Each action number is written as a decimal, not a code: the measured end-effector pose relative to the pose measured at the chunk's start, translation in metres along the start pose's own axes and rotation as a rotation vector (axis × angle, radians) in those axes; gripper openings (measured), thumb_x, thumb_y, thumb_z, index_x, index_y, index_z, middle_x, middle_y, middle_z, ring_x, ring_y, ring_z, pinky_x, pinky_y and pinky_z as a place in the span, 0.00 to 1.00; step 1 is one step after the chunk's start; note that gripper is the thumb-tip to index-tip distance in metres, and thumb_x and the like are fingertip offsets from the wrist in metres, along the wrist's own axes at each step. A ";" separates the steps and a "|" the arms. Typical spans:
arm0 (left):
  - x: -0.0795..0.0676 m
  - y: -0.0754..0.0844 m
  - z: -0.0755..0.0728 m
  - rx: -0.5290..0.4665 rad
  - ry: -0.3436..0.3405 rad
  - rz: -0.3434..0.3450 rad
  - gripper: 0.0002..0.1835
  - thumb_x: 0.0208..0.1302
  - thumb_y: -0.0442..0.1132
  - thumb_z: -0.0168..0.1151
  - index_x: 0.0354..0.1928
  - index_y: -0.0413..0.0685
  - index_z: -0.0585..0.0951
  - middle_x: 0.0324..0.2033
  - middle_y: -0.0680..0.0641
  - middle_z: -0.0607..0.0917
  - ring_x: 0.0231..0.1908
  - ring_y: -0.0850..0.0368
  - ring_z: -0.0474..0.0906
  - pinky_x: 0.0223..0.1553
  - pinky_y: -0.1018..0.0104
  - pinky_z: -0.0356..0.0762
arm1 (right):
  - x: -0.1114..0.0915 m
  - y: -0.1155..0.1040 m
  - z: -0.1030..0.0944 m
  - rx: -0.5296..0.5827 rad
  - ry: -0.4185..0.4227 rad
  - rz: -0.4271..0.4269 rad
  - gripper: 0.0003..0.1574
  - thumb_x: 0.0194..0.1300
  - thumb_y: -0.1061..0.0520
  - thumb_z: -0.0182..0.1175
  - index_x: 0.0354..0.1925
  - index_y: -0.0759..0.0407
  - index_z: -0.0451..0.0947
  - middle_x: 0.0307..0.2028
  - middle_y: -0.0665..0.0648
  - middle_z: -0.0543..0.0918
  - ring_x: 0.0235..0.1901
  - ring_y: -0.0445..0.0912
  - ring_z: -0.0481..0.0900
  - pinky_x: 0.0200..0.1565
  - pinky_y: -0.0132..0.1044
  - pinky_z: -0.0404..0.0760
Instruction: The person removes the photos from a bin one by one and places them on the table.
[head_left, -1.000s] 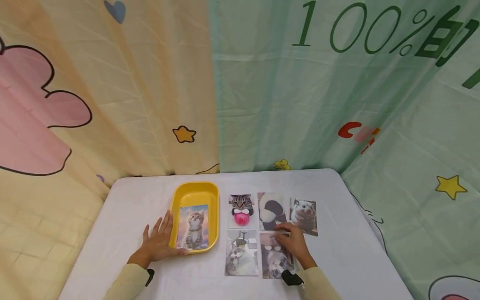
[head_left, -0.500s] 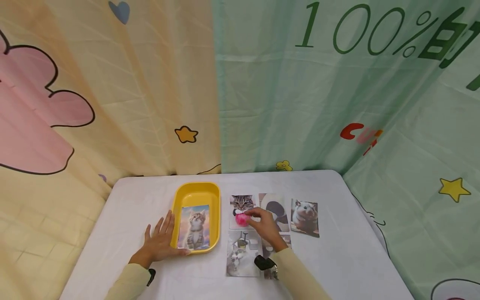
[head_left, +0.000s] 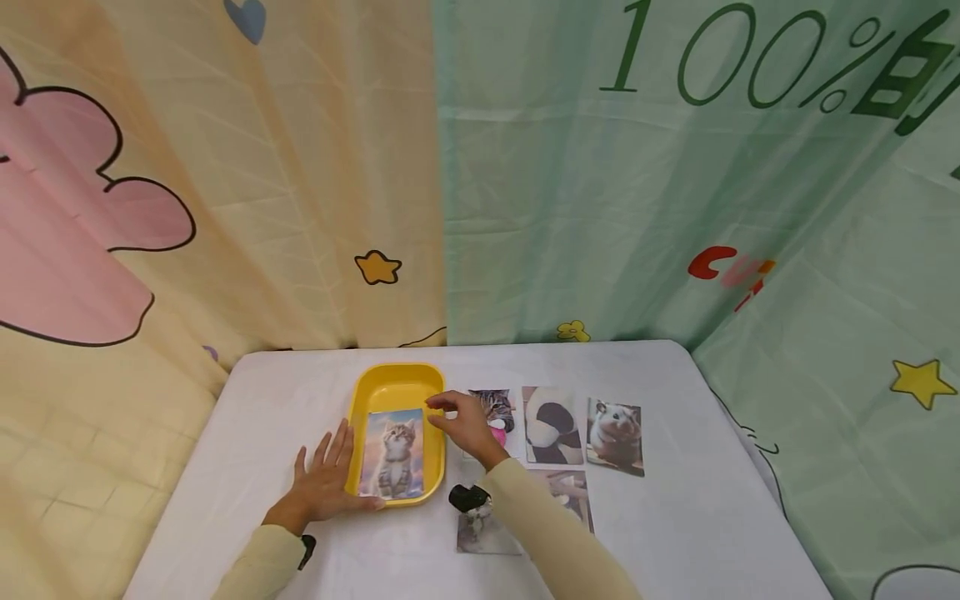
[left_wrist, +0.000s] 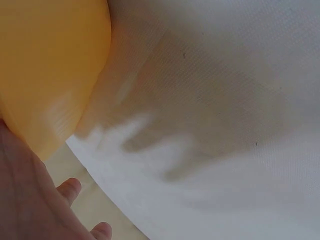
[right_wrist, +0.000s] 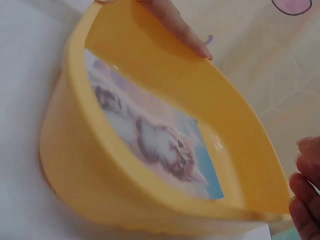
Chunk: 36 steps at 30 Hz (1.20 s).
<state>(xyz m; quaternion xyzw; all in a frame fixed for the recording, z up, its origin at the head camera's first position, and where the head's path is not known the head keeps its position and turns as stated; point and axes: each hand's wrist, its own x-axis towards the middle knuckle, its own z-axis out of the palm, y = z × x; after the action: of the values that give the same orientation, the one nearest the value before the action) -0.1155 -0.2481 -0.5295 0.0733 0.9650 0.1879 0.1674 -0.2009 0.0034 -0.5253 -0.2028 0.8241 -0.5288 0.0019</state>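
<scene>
A yellow plastic tray (head_left: 435, 467) stands on the left half of the table, with a kitten photo card (head_left: 394, 454) lying in it. My left hand (head_left: 322, 482) rests against the tray's left side, fingers straight and spread, thumb along the front rim. My right hand (head_left: 467, 429) is at the tray's right rim, thumb and index finger apart and the other fingers loosely bent. In the right wrist view its fingertips (right_wrist: 298, 202) show right by the rim, holding nothing. Under that arm, the cat card with a pink ball (head_left: 498, 432) is partly covered.
Right of the tray, several photo cards lie on the white table (head_left: 675, 533): a panda-like card (head_left: 553, 425), a hamster card (head_left: 615, 436), a grey cat card (head_left: 483, 533) and another card (head_left: 573, 492) partly under the sleeve. Printed curtains (head_left: 570, 208) hang behind.
My right hand has moved left from the right-hand cards, over the pink-ball cat card, to the tray's right rim. My left hand has stayed on the tray.
</scene>
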 end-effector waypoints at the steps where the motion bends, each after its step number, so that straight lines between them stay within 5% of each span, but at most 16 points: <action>1: 0.000 0.000 0.000 0.003 -0.003 -0.001 0.75 0.38 0.77 0.64 0.73 0.31 0.40 0.74 0.35 0.35 0.71 0.31 0.37 0.63 0.30 0.24 | 0.003 -0.002 0.004 0.002 -0.006 0.004 0.13 0.60 0.65 0.65 0.46 0.64 0.82 0.43 0.58 0.86 0.44 0.51 0.82 0.51 0.42 0.79; 8: -0.001 0.003 -0.001 0.005 0.003 0.009 0.74 0.40 0.75 0.66 0.73 0.30 0.41 0.74 0.34 0.36 0.70 0.30 0.38 0.63 0.29 0.26 | 0.020 -0.007 0.031 0.047 -0.071 0.058 0.17 0.62 0.66 0.63 0.51 0.69 0.79 0.47 0.59 0.84 0.50 0.55 0.79 0.57 0.45 0.75; 15: -0.002 0.003 -0.002 0.011 0.002 0.004 0.73 0.41 0.75 0.65 0.73 0.32 0.41 0.74 0.35 0.36 0.70 0.30 0.39 0.63 0.28 0.26 | 0.030 -0.010 0.056 0.063 -0.050 0.163 0.21 0.61 0.67 0.64 0.53 0.66 0.79 0.47 0.57 0.83 0.52 0.55 0.77 0.56 0.43 0.76; 22: -0.002 0.002 -0.002 0.030 0.015 0.019 0.73 0.41 0.76 0.64 0.73 0.31 0.41 0.74 0.35 0.37 0.71 0.31 0.39 0.63 0.28 0.29 | 0.029 -0.011 0.073 0.084 0.004 0.324 0.22 0.58 0.66 0.66 0.52 0.64 0.79 0.45 0.54 0.83 0.26 0.43 0.75 0.32 0.31 0.79; 29: 0.000 0.003 0.002 0.042 0.022 0.007 0.75 0.38 0.78 0.63 0.73 0.29 0.42 0.74 0.34 0.39 0.71 0.31 0.41 0.63 0.28 0.31 | 0.023 -0.003 0.088 -0.054 0.108 0.423 0.23 0.56 0.62 0.69 0.52 0.56 0.81 0.48 0.52 0.83 0.50 0.49 0.78 0.50 0.40 0.79; 36: 0.001 0.001 0.003 0.028 0.022 0.007 0.75 0.38 0.79 0.61 0.73 0.31 0.41 0.74 0.35 0.38 0.70 0.31 0.40 0.63 0.28 0.27 | 0.019 -0.001 0.093 -0.055 0.134 0.428 0.24 0.56 0.62 0.69 0.53 0.61 0.80 0.49 0.57 0.82 0.49 0.52 0.79 0.51 0.44 0.79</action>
<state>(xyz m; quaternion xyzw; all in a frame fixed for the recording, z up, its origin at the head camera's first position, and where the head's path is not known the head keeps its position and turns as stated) -0.1151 -0.2464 -0.5321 0.0767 0.9691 0.1759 0.1550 -0.1973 -0.0841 -0.5617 0.0123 0.8607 -0.5062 0.0535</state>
